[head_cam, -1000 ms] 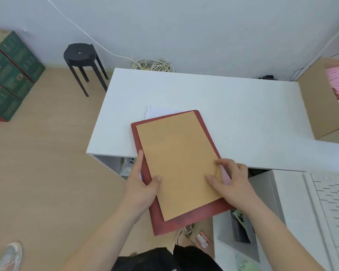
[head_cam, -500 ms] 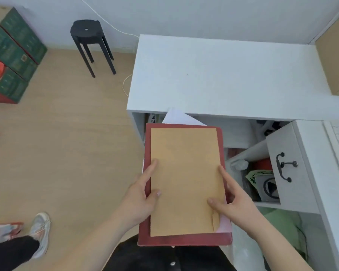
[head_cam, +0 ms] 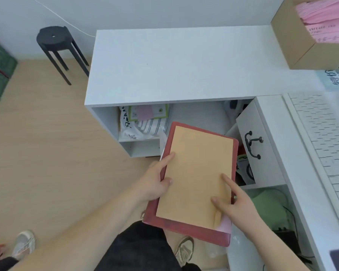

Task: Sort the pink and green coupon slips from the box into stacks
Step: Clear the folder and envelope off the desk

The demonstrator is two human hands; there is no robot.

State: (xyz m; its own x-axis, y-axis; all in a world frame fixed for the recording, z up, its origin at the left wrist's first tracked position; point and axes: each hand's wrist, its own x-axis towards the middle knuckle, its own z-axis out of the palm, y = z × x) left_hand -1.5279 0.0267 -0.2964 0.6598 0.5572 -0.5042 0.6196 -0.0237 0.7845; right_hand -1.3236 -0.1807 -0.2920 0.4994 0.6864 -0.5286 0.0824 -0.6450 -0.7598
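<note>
I am looking down at both hands holding a red folder up in front of the white desk. A brown kraft envelope is lying flat on the folder and covering most of it.

The left hand is gripping the folder's left edge. Its thumb is pressing down on the envelope, its index finger is lying straight along the envelope's side, and its other fingers are hidden underneath. The right hand is clasping the lower right edge, with thumb and index finger spread on the envelope and the rest out of my sight.

A pink slip is poking out from under the envelope's near right corner, just beside the right hand. A white sheet is sticking out at the folder's far left corner.

The cardboard box is sitting on the desk's far right corner, well apart from the hands. Pink coupon slips are piled inside it.

A white keyboard is lying on the side desk to the right, above a drawer with a black handle. A black stool is standing on the wooden floor to the left of the desk.
</note>
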